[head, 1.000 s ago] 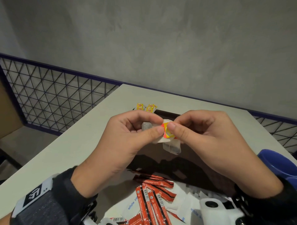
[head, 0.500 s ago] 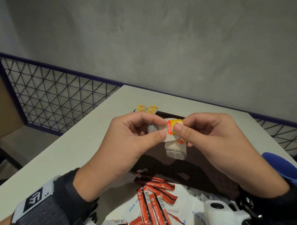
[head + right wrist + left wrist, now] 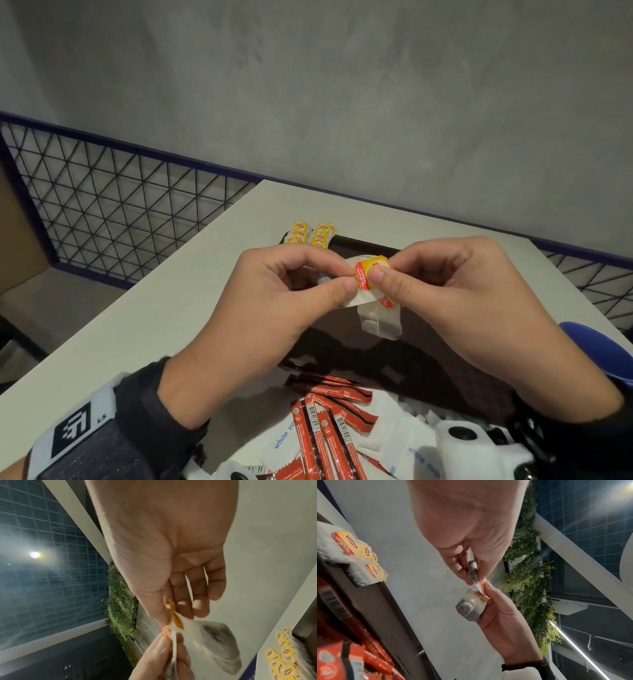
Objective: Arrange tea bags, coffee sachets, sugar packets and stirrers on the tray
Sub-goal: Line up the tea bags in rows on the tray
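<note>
- The left hand (image 3: 274,301) pinches a white tea bag (image 3: 337,291) between thumb and forefinger, held up above the dark tray (image 3: 428,363).
- The right hand (image 3: 455,294) pinches an orange-and-yellow tag (image 3: 371,272) against the paper, thumb on its face; the tag's printed side faces the head camera.
- A second tea bag (image 3: 380,318) hangs below the right fingers, long axis roughly vertical, its string running down its middle.
- More tea bags with yellow tags (image 3: 313,233) lie in a row at the tray's far left corner.
- Red coffee sachets (image 3: 329,421) lie fanned at the near end, over white sugar packets (image 3: 404,442).
- The tray rests on the pale surface (image 3: 137,325); a blue object (image 3: 603,349) sits at the right edge.
</note>
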